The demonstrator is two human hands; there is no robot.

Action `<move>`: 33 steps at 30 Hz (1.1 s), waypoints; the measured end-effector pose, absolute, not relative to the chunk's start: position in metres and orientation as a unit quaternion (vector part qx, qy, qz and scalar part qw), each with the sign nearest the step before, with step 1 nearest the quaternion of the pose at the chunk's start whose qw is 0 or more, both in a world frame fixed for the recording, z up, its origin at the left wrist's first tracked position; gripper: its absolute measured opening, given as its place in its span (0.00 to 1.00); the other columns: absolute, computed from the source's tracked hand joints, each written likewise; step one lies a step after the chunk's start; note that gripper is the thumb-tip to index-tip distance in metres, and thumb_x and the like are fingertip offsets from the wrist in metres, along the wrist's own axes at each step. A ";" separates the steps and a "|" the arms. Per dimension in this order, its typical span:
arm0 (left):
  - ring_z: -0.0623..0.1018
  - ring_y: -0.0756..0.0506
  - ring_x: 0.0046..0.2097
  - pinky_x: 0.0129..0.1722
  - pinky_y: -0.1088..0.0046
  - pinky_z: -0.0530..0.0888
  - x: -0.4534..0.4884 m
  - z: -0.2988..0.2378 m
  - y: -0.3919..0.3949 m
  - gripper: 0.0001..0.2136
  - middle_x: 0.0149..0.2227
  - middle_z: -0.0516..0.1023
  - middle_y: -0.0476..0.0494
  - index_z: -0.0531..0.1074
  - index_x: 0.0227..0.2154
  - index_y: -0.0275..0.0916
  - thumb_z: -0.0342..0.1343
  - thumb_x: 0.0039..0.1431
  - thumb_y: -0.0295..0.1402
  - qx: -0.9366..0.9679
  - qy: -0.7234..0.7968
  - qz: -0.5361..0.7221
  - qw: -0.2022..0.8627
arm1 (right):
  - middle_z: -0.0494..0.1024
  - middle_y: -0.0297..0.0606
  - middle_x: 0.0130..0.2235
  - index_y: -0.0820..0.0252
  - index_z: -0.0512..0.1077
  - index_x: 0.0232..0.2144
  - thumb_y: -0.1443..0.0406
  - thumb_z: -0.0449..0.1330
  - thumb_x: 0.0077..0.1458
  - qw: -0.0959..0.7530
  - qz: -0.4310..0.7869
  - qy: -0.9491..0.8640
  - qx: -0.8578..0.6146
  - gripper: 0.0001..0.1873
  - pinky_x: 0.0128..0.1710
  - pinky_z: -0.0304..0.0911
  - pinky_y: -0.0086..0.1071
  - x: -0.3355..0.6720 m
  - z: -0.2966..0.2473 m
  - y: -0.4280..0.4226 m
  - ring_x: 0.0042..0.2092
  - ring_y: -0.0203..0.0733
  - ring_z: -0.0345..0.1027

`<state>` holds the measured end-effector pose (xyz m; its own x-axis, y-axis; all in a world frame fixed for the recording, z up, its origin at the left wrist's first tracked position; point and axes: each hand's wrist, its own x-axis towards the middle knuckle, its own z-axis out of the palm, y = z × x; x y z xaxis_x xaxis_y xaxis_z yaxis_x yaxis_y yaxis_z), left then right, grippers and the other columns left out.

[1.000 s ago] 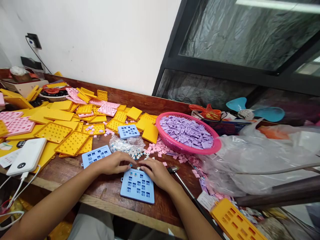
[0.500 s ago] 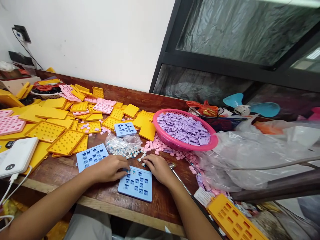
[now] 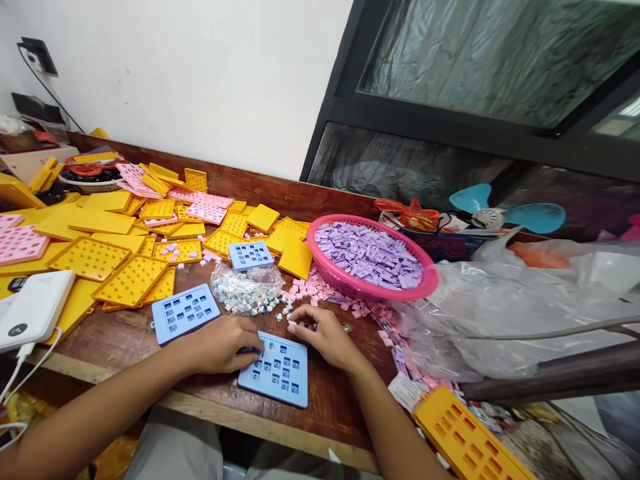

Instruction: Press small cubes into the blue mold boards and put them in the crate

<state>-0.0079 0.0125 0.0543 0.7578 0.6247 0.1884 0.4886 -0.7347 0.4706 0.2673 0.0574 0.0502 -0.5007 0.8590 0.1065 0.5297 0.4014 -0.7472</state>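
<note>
A person's left hand (image 3: pixel 219 345) curves over the upper left corner of a pale blue plastic plate (image 3: pixel 278 377) on a scarred wooden workbench (image 3: pixel 330 417), its fingertips down among the plate's square recesses; whether they grip anything is hidden; the right hand (image 3: pixel 323 337) sits just beside the plate with its fingers curled inward, half closed, and it cannot be told if they pinch a tiny piece; a few small white and blue pieces (image 3: pixel 287 312) lie scattered between the hands, spilling from a crinkled clear plastic bag (image 3: pixel 245 288); two more matching perforated blue plates (image 3: pixel 185 313) lie nearby, one left of the hands and another (image 3: pixel 250 255) farther up; a round pink plastic basket (image 3: pixel 371 285) heaped with matte lilac blocks (image 3: pixel 369 253) stands beyond, with loose pink blocks (image 3: pixel 320 288) strewn around its foot; studded yellow plastic boards (image 3: pixel 130 281) and pink boards (image 3: pixel 17 245) overlap in a heap along the bench; a white power bank (image 3: pixel 35 310) sits at its left edge; a slotted yellow frame (image 3: pixel 465 433) juts off the near right corner, beside a rumpled translucent plastic sheet (image 3: pixel 500 327).
</note>
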 end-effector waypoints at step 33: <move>0.74 0.44 0.38 0.40 0.66 0.68 0.014 0.032 -0.004 0.11 0.35 0.77 0.44 0.77 0.36 0.38 0.49 0.70 0.30 0.908 0.364 0.198 0.061 | 0.82 0.38 0.38 0.53 0.82 0.33 0.63 0.69 0.57 0.331 0.264 -0.806 -0.414 0.02 0.47 0.67 0.41 0.262 0.026 0.015 0.42 0.46 0.74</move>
<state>0.0142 -0.0036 0.0324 0.6570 0.6849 0.3152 0.6363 -0.7279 0.2554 0.2619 0.0153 0.0264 -0.4380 0.8421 0.3146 0.4928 0.5176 -0.6995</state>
